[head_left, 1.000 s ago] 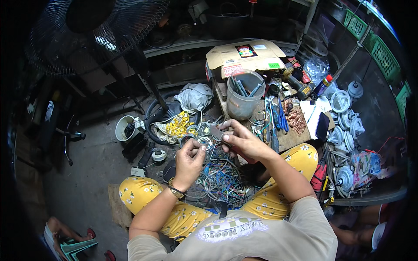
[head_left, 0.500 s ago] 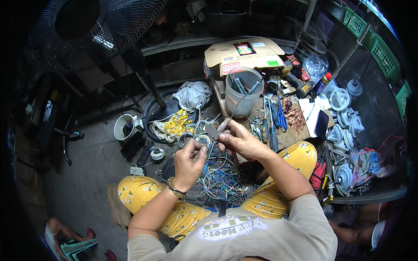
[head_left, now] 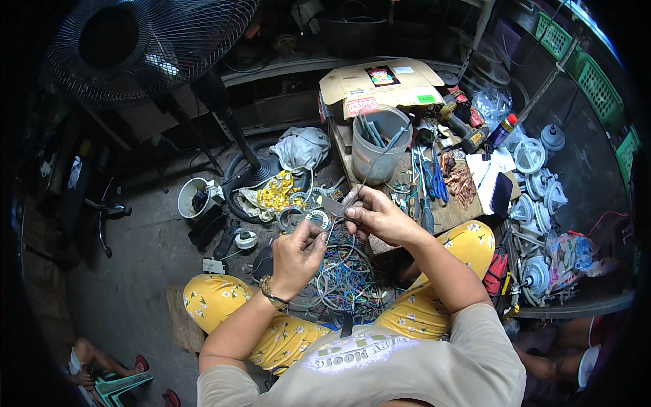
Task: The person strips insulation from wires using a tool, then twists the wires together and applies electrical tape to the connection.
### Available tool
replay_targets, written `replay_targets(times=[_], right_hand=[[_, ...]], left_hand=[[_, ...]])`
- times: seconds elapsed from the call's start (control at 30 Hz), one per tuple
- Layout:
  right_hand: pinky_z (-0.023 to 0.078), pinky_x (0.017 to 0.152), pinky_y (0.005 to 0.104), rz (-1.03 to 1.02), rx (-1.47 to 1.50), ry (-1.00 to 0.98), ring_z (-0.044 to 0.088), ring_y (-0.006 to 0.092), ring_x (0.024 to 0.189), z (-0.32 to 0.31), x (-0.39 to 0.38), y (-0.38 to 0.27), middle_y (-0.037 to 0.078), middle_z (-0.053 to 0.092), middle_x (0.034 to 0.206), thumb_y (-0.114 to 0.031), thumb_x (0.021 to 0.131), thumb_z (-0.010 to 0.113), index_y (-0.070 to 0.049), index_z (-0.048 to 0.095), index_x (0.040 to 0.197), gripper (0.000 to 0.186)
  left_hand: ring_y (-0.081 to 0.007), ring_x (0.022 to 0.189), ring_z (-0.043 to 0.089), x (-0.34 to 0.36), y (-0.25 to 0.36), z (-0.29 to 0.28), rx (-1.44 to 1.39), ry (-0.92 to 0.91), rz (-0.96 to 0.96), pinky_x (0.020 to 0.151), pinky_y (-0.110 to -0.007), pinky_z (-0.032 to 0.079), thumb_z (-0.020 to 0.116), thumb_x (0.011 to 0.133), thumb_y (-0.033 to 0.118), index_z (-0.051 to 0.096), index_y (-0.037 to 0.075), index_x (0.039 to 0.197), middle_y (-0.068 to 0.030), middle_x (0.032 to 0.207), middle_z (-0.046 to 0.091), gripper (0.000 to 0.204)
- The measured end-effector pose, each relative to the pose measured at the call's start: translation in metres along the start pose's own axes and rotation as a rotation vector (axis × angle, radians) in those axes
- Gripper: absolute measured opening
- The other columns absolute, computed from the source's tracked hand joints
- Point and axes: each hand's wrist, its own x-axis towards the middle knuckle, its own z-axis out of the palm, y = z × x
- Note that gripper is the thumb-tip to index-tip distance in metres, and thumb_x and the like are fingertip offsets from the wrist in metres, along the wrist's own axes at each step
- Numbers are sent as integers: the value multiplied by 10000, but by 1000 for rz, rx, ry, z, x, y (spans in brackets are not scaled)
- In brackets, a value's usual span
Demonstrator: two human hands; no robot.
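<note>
Left hand pinches one end of a thin grey wire above the lap tangle of coloured wires. Right hand clamps a small metal tool on it. Step: apparently stripping. Next move likely calls for a steady pull apart.

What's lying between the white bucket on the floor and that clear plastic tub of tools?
In the head view, between the white bucket and plastic tub: the fan base, yellow cloth and a grey rag.
</note>
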Motion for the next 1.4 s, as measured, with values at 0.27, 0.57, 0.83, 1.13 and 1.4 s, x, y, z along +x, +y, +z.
replay_targets(times=[0.27, 0.57, 0.83, 1.13, 1.4], right_hand=[[421, 499, 195, -19, -36, 2, 538, 65, 614, -5, 0, -1, 23, 589, 755, -150, 927, 570, -34, 495, 1035, 175], [409, 488, 192, -49, -44, 25, 530, 61, 597, -11, 0, -2, 26, 599, 749, -164, 917, 585, -29, 507, 1035, 196], [423, 486, 192, -28, -22, 35, 539, 68, 610, -9, 2, -4, 27, 587, 746, -153, 912, 588, -39, 515, 1030, 180], [438, 487, 202, -72, 44, 247, 525, 110, 528, -67, -19, -33, 54, 557, 688, -181, 921, 576, -42, 445, 1152, 300], [413, 516, 190, 20, 19, -46, 521, 64, 652, -18, -8, -12, 29, 582, 790, -164, 954, 513, -40, 454, 1186, 270]], left_hand=[[-50, 435, 361, -2, 0, -2, 0, -23, 13, 419, -255, 281, 602, 855, 76, 494, 3, 748, -9, 483, 457, 169], [4, 520, 304, -5, -16, 4, -559, -124, -269, 450, -212, 237, 596, 898, 114, 496, 36, 789, 88, 566, 394, 167], [10, 562, 314, -5, -19, 4, -710, -174, -342, 485, -191, 238, 586, 912, 119, 486, 63, 804, 98, 638, 388, 157], [-7, 681, 408, -8, -21, -10, -759, -170, -469, 602, -182, 338, 582, 911, 106, 488, 63, 819, 64, 738, 474, 138], [20, 562, 335, -7, -28, 3, -632, -183, -319, 485, -177, 250, 580, 915, 109, 501, 55, 826, 96, 639, 420, 131]])
